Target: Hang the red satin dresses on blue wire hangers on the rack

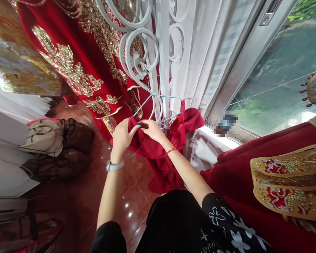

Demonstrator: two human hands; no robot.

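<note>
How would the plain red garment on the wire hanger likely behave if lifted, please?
Probably floppy: the red garment bunches and sags below the left hand and right hand. It looks light, since a thin wire hanger carries it. It might slide off, as it hangs unevenly.

The garment hides hanger ends; windowsill object blurred.

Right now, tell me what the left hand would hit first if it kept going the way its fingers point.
The left hand is on the red garment; past that, probably the right hand, close ahead.
</note>
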